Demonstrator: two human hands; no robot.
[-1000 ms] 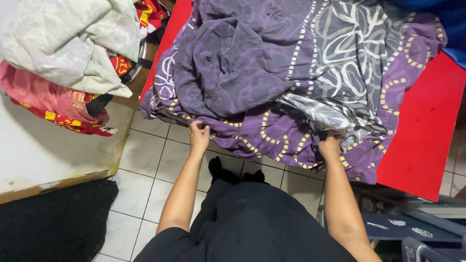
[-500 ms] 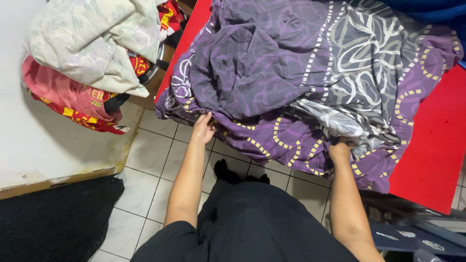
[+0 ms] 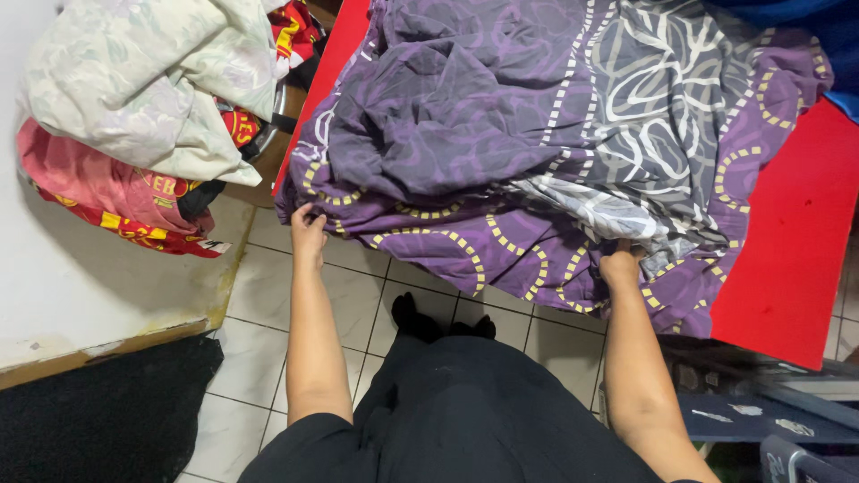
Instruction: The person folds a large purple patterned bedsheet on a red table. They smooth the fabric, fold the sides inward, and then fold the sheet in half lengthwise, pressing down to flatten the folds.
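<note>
step: finding the sheet's edge | sheet (image 3: 537, 134) heaped on red table (image 3: 787, 250) | left hand (image 3: 309, 228) pinches corner | right hand (image 3: 619, 266) grips hem (fingers tucked under) | next: both hands need firm hold on the 2 corners

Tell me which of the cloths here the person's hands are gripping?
The purple patterned sheet on the red table: left hand and right hand grip its near edge. The pale floral cloth lies untouched.

Single head-worn view, looking steeply down from standing height. Faces forward over red surface (image 3: 787, 233) edge; purple sheet (image 3: 501, 134) fills upper frame, own torso and tiled floor (image 3: 268, 286) below. Close, arm's-reach range.
</note>
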